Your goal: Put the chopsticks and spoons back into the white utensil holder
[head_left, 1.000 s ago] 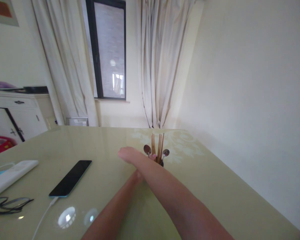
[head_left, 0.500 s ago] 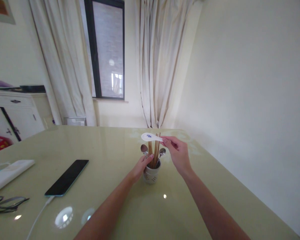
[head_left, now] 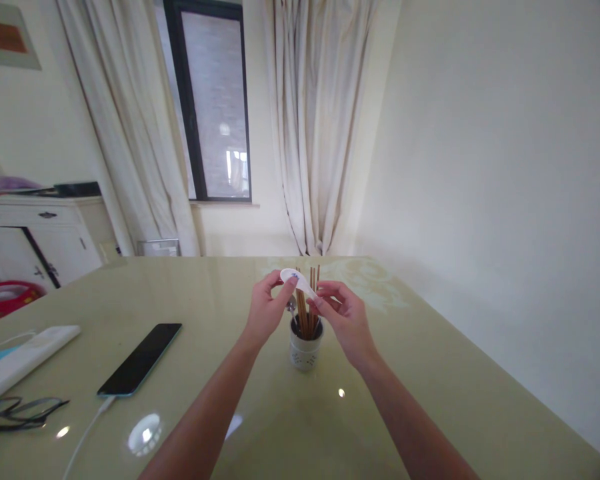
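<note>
A white ceramic spoon with a blue mark is held above a white perforated utensil cup. My left hand pinches the spoon's bowl end. My right hand pinches its handle end. The cup stands on the pale green table and holds several brown chopsticks; a metal spoon in it is mostly hidden behind my left hand.
A black phone on a white cable lies left of the cup. Farther left are a white flat device and black glasses. A white wall borders the table's right side. A window with curtains is behind the table.
My left hand let go of the cup and rose to the spoon's bowl end. The right hand lowered the spoon slightly towards the cup.
</note>
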The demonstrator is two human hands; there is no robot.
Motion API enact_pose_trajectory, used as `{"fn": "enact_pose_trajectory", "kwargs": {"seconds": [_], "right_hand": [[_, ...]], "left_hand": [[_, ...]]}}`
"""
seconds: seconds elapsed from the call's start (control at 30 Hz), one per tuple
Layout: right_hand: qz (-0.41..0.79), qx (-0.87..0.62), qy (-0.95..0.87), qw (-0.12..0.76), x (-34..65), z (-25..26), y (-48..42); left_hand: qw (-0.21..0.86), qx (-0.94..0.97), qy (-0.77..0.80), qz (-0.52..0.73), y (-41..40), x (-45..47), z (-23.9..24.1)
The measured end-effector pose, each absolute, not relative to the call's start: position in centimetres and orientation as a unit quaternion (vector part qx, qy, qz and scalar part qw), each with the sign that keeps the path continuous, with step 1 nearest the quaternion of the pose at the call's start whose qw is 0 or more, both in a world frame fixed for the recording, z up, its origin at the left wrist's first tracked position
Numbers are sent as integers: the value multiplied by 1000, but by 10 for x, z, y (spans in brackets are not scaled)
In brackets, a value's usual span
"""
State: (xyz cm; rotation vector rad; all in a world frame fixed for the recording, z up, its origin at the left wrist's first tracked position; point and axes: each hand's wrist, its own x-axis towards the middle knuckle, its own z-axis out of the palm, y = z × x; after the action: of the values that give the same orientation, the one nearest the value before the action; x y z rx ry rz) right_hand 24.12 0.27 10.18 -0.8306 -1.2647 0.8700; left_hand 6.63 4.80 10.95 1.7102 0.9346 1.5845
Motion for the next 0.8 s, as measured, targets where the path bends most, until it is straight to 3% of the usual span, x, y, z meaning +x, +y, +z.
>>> {"fn": "enact_pose_trajectory", "kwargs": {"seconds": [0.23, 0.47, 0.63, 0.8], "right_hand": [[129, -397, -775, 475, 247, 153, 2], [127, -457, -762, 440, 266, 149, 19], [88, -476, -793, 369, 264, 137, 26], [30, -546, -799, 250, 252, 135, 22]], "left_hand": [[333, 661, 351, 573, 26, 74, 135], [424, 626, 345, 557, 58, 45, 108], [607, 652, 280, 359, 74, 27, 61], [673, 670, 203, 241, 71, 41, 40]]}}
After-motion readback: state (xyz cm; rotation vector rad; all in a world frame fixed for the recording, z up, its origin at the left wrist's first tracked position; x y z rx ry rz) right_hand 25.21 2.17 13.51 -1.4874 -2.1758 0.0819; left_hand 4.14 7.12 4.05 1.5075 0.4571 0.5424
